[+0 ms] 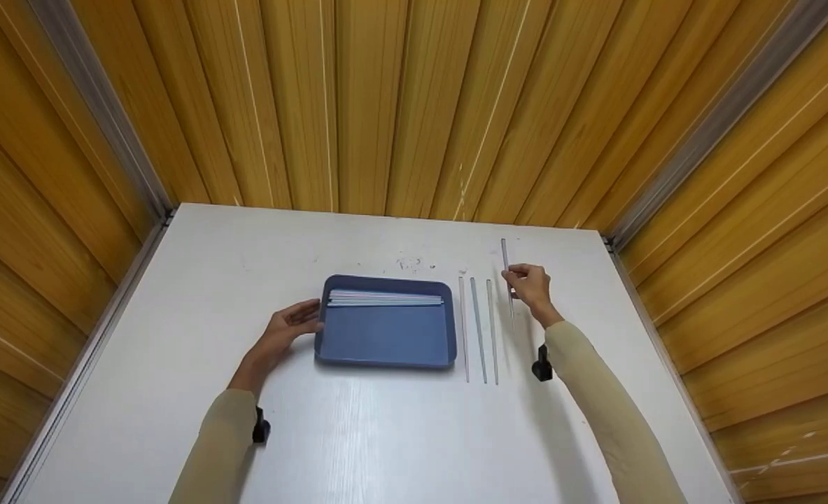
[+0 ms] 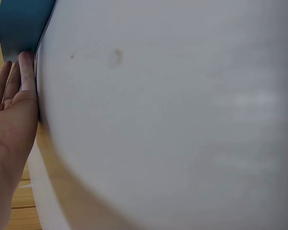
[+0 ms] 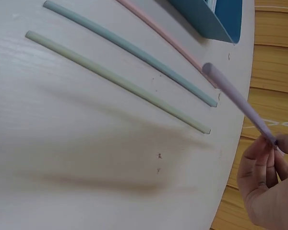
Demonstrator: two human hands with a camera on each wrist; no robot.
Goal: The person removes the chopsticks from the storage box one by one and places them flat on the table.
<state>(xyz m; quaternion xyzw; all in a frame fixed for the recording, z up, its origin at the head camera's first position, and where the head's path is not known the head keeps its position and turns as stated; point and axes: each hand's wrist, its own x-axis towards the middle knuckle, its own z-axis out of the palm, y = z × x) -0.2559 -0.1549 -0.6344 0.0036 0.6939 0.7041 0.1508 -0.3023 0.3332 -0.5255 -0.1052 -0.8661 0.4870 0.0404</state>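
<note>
My right hand (image 1: 528, 281) pinches a pale purple drinking straw (image 3: 236, 99) between thumb and fingers, raised over the right part of the table. To its left a pink straw (image 3: 159, 31), a blue straw (image 3: 129, 49) and a yellow-green straw (image 3: 113, 76) lie side by side on the tabletop. Beside them stands a blue tray (image 1: 386, 339), with several straws (image 1: 386, 299) lying together along its far side. At the tray's left wall, my left hand (image 1: 286, 326) touches the edge with fairly straight fingers; its palm shows in the left wrist view.
The white table (image 1: 176, 378) backs onto a yellow wood-look wall (image 1: 372, 105), with similar walls at both sides. Small dark marks (image 1: 408, 264) dot the tabletop behind the tray. Black wrist mounts (image 1: 542, 364) stick out from both sleeves.
</note>
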